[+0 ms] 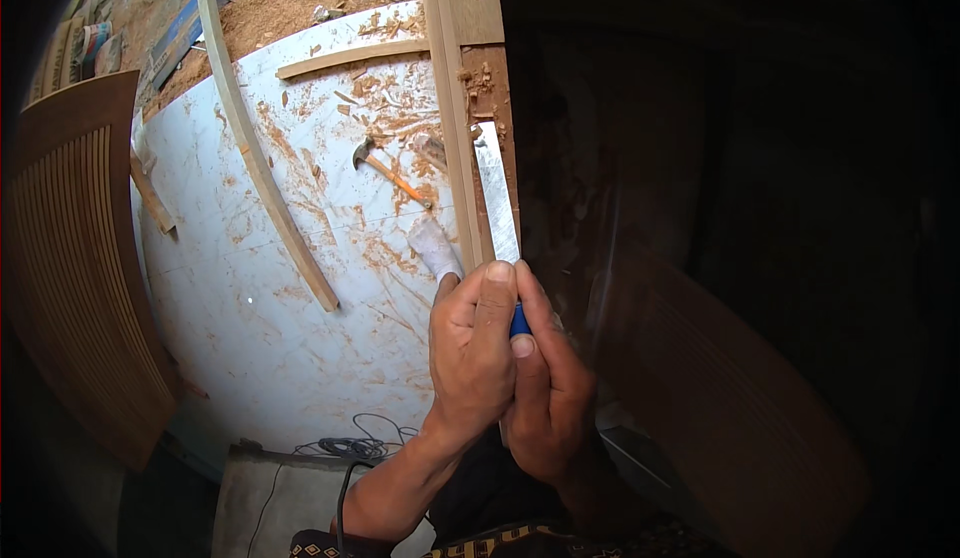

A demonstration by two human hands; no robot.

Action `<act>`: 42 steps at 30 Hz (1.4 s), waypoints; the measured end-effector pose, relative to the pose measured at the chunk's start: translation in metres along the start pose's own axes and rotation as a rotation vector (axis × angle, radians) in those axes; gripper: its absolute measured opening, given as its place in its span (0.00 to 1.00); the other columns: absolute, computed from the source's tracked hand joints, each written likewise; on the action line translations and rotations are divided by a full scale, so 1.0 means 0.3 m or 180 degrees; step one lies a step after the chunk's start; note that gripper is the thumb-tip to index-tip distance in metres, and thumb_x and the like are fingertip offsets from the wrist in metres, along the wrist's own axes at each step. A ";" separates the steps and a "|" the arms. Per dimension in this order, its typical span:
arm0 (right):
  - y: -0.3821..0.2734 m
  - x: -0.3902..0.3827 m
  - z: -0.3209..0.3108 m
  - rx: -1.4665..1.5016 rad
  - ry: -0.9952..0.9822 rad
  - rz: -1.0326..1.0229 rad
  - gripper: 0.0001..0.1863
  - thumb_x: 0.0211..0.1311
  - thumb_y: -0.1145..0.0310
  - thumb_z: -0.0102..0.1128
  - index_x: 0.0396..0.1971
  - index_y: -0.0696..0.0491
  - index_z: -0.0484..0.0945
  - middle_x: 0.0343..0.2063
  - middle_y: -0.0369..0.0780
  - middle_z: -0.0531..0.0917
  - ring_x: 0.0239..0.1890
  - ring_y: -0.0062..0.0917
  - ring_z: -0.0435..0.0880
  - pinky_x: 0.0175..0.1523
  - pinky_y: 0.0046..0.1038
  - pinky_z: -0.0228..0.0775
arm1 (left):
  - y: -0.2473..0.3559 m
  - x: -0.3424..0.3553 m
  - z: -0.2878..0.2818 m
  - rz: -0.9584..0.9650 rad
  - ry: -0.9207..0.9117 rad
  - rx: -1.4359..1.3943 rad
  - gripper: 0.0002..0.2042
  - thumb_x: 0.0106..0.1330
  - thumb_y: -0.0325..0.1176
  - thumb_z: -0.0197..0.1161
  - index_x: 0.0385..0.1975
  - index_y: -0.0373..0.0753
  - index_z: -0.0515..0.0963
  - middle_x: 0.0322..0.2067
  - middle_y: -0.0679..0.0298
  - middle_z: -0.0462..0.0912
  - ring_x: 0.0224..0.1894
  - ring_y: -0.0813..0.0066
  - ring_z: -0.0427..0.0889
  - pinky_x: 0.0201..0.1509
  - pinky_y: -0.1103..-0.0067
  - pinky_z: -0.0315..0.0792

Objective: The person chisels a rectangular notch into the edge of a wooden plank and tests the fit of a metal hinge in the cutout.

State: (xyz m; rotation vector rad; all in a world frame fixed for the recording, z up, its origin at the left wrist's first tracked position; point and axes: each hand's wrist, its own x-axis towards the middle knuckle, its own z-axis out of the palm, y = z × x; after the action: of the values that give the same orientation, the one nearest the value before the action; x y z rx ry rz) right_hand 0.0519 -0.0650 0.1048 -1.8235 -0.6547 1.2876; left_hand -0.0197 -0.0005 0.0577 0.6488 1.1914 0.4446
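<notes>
1. Long board (447, 108) (landmark): extended away from the body, its near part covered by the hands.
2. Chisel (500, 198): its bright, flat blade is laid out along the board's right side, with the tip pointed toward the board's far end. Whether the wood is touched by the cutting edge cannot be told.
3. Left hand (475, 333): clasped about the chisel near the base of the blade, the thumb placed uppermost, just beside the near part of the board.
4. Right hand (550, 383): wrapped about the blue handle (519, 321), of which only a small part is exposed. The two hands are pressed together, at the near part of the board.
5. Wood chips (484, 80): scattered along the board's reddish-brown right side, beyond the chisel tip.
6. Hammer (400, 180): laid on the pale floor (215, 298), left of the board; an orange handle is shown.
7. Foot in a pale sock (430, 241): placed just left of the board, nearer than the hammer.
8. Short strip (350, 60): set crosswise, left of the board's far part; the long strip (262, 178) is seen farther left.
9. Slatted brown panel (85, 278): situated well left of the board.
</notes>
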 end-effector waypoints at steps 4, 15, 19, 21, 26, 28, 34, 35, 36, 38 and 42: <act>-0.015 0.033 0.008 0.0039 0.0021 0.0038 0.27 0.82 0.69 0.38 0.72 0.71 0.62 0.70 0.60 0.70 0.74 0.41 0.69 0.77 0.35 0.58 | 0.055 0.003 0.020 -0.0129 0.0083 -0.0229 0.21 0.84 0.42 0.47 0.27 0.38 0.74 0.21 0.72 0.74 0.26 0.86 0.69 0.30 0.81 0.65; -0.003 0.025 0.001 -0.0077 0.0047 -0.0075 0.27 0.83 0.68 0.39 0.72 0.71 0.63 0.70 0.61 0.70 0.75 0.42 0.69 0.77 0.36 0.58 | 0.036 0.009 0.020 -0.0025 0.0078 -0.0114 0.20 0.84 0.42 0.48 0.29 0.38 0.75 0.23 0.72 0.75 0.27 0.88 0.69 0.31 0.83 0.65; -0.033 0.060 0.002 -0.0183 0.0006 0.0049 0.27 0.83 0.68 0.38 0.72 0.70 0.62 0.70 0.60 0.70 0.75 0.41 0.69 0.77 0.37 0.58 | 0.047 0.012 0.015 -0.0101 0.0043 -0.0106 0.20 0.84 0.42 0.48 0.29 0.38 0.75 0.23 0.72 0.75 0.27 0.88 0.69 0.31 0.83 0.65; -0.023 0.028 -0.006 -0.0247 0.0013 0.0004 0.27 0.83 0.68 0.38 0.73 0.70 0.61 0.70 0.60 0.70 0.75 0.41 0.69 0.77 0.37 0.58 | 0.041 0.010 0.013 -0.0069 0.0019 -0.0105 0.20 0.84 0.42 0.48 0.30 0.38 0.75 0.23 0.72 0.75 0.27 0.88 0.69 0.31 0.83 0.65; -0.025 0.048 0.010 0.0053 0.0011 0.0082 0.27 0.83 0.68 0.38 0.72 0.70 0.62 0.70 0.60 0.70 0.74 0.41 0.69 0.77 0.37 0.58 | 0.044 0.014 0.010 -0.0115 0.0031 -0.0294 0.20 0.84 0.42 0.48 0.29 0.38 0.75 0.23 0.72 0.74 0.27 0.87 0.68 0.30 0.82 0.64; -0.011 0.040 0.006 -0.0013 0.0025 0.0010 0.27 0.83 0.68 0.38 0.72 0.71 0.61 0.70 0.60 0.70 0.75 0.41 0.68 0.77 0.37 0.58 | 0.021 -0.007 0.006 0.0009 -0.0017 -0.0091 0.20 0.84 0.42 0.48 0.29 0.38 0.75 0.22 0.72 0.74 0.27 0.87 0.68 0.30 0.82 0.64; -0.012 0.042 0.010 -0.0029 0.0018 0.0021 0.27 0.82 0.69 0.37 0.72 0.72 0.61 0.70 0.61 0.70 0.75 0.41 0.68 0.78 0.37 0.58 | 0.038 0.023 0.011 -0.0077 0.0078 -0.0079 0.20 0.84 0.43 0.48 0.29 0.38 0.75 0.22 0.72 0.74 0.27 0.87 0.68 0.30 0.82 0.64; 0.006 0.028 0.006 -0.0032 0.0047 -0.0050 0.27 0.82 0.69 0.37 0.72 0.72 0.61 0.70 0.60 0.70 0.75 0.41 0.68 0.78 0.37 0.58 | 0.040 0.023 0.015 -0.0025 0.0086 0.0015 0.20 0.84 0.43 0.48 0.29 0.38 0.75 0.22 0.72 0.74 0.27 0.87 0.68 0.30 0.82 0.64; 0.013 0.021 0.003 -0.0036 0.0077 -0.0122 0.27 0.82 0.70 0.37 0.72 0.72 0.61 0.70 0.60 0.70 0.75 0.41 0.68 0.78 0.37 0.57 | 0.049 0.025 0.015 0.0009 0.0066 0.0013 0.20 0.84 0.43 0.48 0.29 0.38 0.75 0.22 0.72 0.74 0.27 0.87 0.68 0.30 0.82 0.64; -0.012 0.056 0.016 0.0003 0.0041 0.0006 0.27 0.81 0.70 0.38 0.72 0.72 0.61 0.70 0.60 0.70 0.75 0.40 0.68 0.78 0.36 0.57 | 0.039 0.020 0.002 -0.0007 0.0073 0.0035 0.20 0.84 0.43 0.49 0.29 0.38 0.75 0.23 0.73 0.73 0.27 0.88 0.67 0.30 0.82 0.64; -0.010 0.052 0.008 -0.0162 0.0086 -0.0070 0.27 0.81 0.71 0.39 0.72 0.71 0.62 0.70 0.59 0.71 0.75 0.40 0.68 0.78 0.35 0.57 | 0.044 0.029 0.015 0.0079 0.0071 -0.0007 0.20 0.84 0.43 0.49 0.27 0.39 0.73 0.22 0.74 0.71 0.27 0.88 0.65 0.29 0.81 0.64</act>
State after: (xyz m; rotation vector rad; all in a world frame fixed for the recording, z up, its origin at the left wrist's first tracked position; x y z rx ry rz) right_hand 0.0551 -0.0506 0.0988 -1.8668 -0.6966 1.2400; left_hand -0.0124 0.0138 0.0614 0.6587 1.2050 0.4749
